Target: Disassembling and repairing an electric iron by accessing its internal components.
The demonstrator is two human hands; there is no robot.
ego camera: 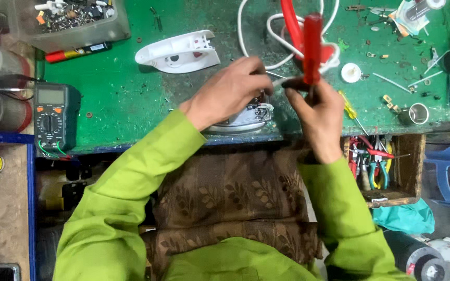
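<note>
Red screwdriver [312, 47] upright in right-hand fingers [300, 99]

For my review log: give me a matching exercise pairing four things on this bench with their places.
1 multimeter
2 white cover
3 screwdriver
4 pliers

a in the right hand
b wooden box under the bench edge
c left edge of the green bench
d lying beyond the left hand

Pairs: 1-c, 2-d, 3-a, 4-b

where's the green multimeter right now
The green multimeter sits at the left edge of the green workbench, below a clear plastic parts bin.
</note>
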